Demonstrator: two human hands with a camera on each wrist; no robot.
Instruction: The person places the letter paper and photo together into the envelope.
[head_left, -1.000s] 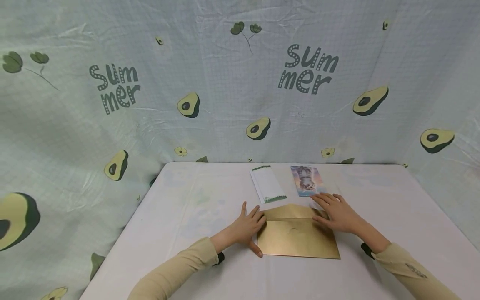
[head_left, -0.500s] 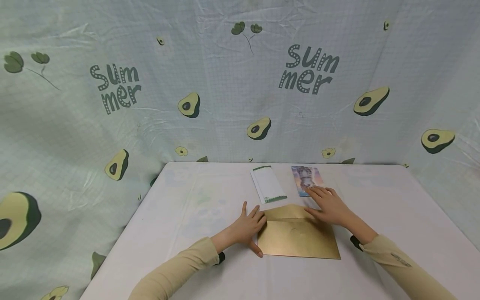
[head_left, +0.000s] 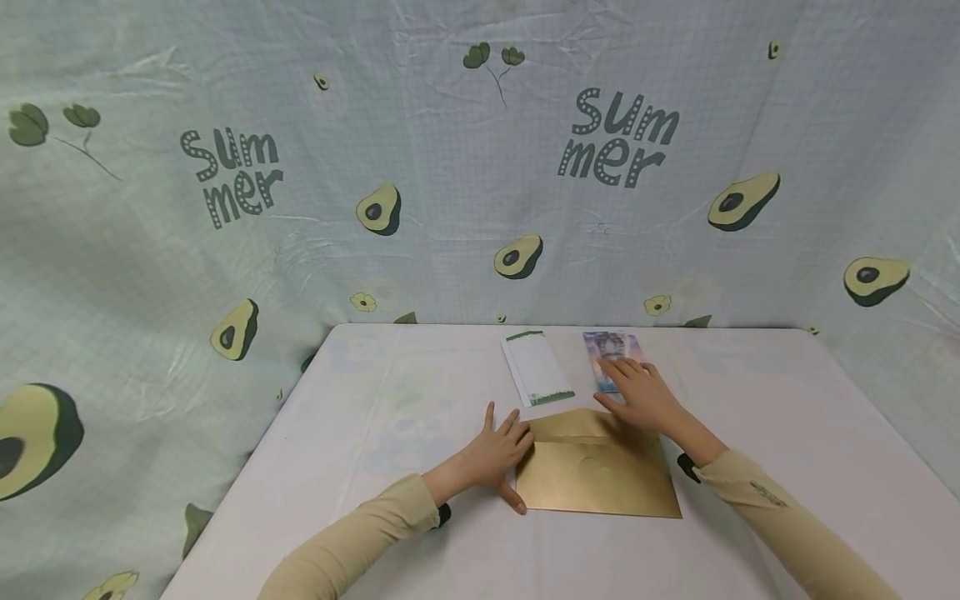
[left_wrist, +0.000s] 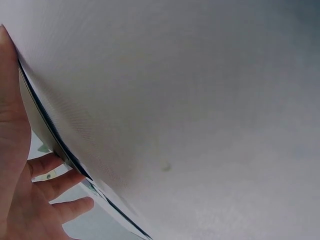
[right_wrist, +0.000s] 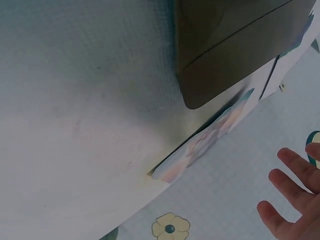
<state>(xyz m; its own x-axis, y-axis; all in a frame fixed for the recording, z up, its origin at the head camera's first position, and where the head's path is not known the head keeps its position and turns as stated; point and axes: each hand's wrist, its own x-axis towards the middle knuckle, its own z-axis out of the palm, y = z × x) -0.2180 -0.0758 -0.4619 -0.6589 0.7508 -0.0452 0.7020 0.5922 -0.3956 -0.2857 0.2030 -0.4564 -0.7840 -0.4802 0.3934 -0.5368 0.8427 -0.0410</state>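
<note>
A gold envelope (head_left: 596, 477) lies on the white table, its flap raised away from the person. My left hand (head_left: 491, 454) rests at the envelope's left edge with fingers spread; the left wrist view has that hand (left_wrist: 35, 200) along the edge. Over the envelope's upper right corner, my right hand (head_left: 641, 398) reaches with extended fingers toward a colourful picture card (head_left: 600, 346) and partly covers it. The right wrist view has the hand (right_wrist: 295, 192) with fingers apart, holding nothing, and the card (right_wrist: 200, 145) beyond the envelope (right_wrist: 225, 50). Whether the fingertips touch the card, I cannot tell.
A white card with green ends (head_left: 536, 368) lies behind the envelope, left of the picture card. The table (head_left: 390, 375) ends at a hanging cloth (head_left: 450, 167) printed with avocados and lettering, which also runs along the left and right sides.
My right hand has moved left and away from the person, from the envelope's right side to over the picture card. The left hand and the envelope have stayed in place.
</note>
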